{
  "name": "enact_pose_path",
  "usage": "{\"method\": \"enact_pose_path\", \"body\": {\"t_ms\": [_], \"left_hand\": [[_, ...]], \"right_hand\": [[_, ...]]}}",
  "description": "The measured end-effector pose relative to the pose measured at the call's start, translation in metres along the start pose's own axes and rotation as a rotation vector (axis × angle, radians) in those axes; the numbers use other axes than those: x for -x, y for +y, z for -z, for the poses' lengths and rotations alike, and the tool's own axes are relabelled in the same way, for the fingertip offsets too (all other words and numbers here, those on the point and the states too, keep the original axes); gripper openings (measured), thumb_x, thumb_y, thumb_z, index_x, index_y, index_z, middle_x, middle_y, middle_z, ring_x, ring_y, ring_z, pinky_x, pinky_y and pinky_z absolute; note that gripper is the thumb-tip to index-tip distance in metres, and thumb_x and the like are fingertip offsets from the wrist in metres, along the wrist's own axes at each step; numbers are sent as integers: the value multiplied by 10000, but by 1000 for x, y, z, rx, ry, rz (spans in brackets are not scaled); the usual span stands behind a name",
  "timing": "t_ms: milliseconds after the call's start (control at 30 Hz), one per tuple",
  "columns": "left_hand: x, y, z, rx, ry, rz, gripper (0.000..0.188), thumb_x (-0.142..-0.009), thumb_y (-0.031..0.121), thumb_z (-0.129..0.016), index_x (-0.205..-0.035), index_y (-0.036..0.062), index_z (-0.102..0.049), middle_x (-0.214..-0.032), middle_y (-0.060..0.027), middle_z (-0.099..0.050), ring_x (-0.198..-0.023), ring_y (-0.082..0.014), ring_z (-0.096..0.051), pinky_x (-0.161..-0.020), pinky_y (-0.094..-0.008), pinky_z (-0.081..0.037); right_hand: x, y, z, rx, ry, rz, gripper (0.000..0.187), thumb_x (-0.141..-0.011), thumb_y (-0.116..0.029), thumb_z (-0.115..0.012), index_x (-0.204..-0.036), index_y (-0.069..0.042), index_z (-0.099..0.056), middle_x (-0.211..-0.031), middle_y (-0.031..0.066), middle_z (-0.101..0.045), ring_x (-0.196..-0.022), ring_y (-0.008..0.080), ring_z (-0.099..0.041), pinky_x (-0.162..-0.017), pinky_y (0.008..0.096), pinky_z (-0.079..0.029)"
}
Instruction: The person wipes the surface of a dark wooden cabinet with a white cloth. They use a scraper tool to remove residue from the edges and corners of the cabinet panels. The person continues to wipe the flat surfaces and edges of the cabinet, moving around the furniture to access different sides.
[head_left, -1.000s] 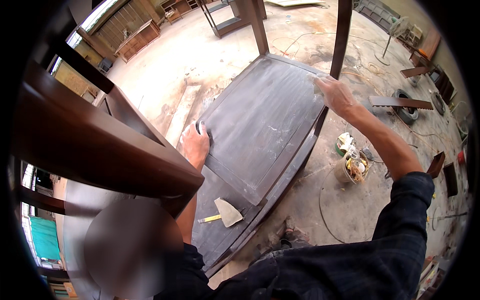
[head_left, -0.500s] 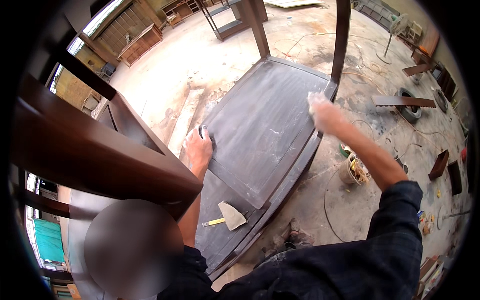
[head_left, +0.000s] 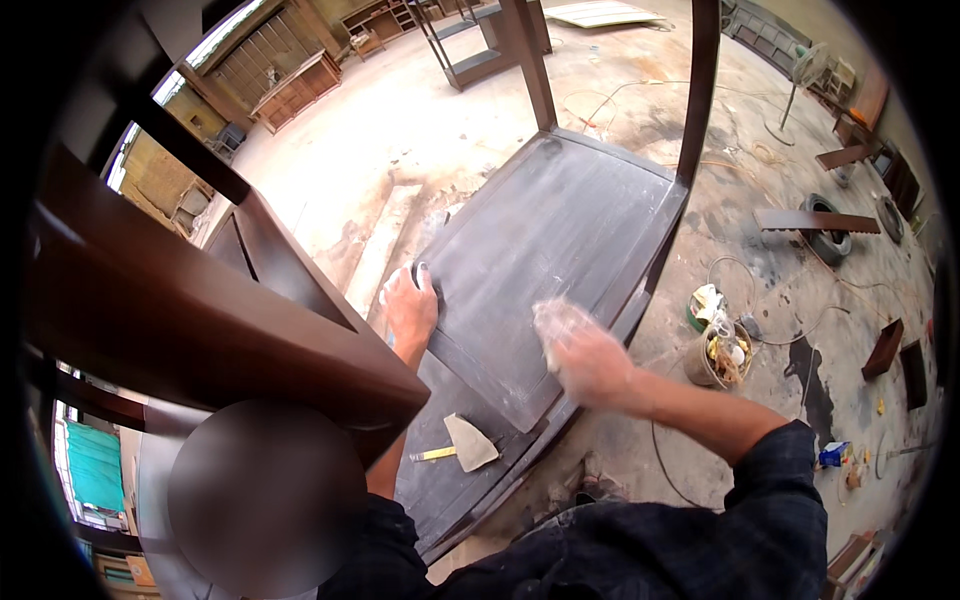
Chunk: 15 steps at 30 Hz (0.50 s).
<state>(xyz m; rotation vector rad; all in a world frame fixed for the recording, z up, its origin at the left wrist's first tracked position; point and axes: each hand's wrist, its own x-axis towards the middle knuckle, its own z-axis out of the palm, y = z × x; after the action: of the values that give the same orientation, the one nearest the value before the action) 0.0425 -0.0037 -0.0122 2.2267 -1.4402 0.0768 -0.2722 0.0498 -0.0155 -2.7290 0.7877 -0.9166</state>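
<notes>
A dark wooden panel (head_left: 560, 240) with a raised frame and whitish dusty smears lies across a larger dark wooden surface (head_left: 430, 500). My left hand (head_left: 409, 308) is closed at its left edge, with a small dark patch by the fingertips that I cannot identify. My right hand (head_left: 585, 355), smeared by motion, is over the panel's right side, fingers bent together. Something whitish shows at its fingertips, too blurred to name. Below the panel's near edge lie a beige sheet piece (head_left: 469, 444) and a thin yellow strip (head_left: 433, 454).
A large brown wooden beam (head_left: 220, 310) crosses close on the left. Dark posts (head_left: 703, 90) rise at the panel's far end. On the concrete floor to the right stand a bucket of scraps (head_left: 722, 355), a tire (head_left: 826, 230) and a standing fan (head_left: 808, 68); hoses trail across it.
My right hand has swept left and nearer, from the panel's far right edge toward its near right side. My left hand stays at the left edge. The whole view has shifted slightly.
</notes>
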Motion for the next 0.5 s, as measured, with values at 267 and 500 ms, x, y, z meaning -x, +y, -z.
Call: {"method": "enact_pose_path", "body": {"t_ms": [267,500], "left_hand": [[-2,5,-10,62,115,-95,450,-1025,411,-485,-1234,36,-620,-1193,-256,-658,-1159,-462,-555,-1008,-545,-411],[-1,9,-9,67,113,-87,378,-1002,338,-534,-1209,40,-639,-1150,-257,-673,-1095,-459,-595,-972,-527,-445]], "right_hand": [[-53,110,29,443,-227,-285,422,-834,-126,-518,-1189,94,-576,-1178,247,-610,-1170,386,-558,-1130,476,-375],[-72,143,30,255,-198,-206,327,-835,-140,-527,-1094,23,-640,-1063,211,-619,-1091,342,-579,-1036,476,-434]]}}
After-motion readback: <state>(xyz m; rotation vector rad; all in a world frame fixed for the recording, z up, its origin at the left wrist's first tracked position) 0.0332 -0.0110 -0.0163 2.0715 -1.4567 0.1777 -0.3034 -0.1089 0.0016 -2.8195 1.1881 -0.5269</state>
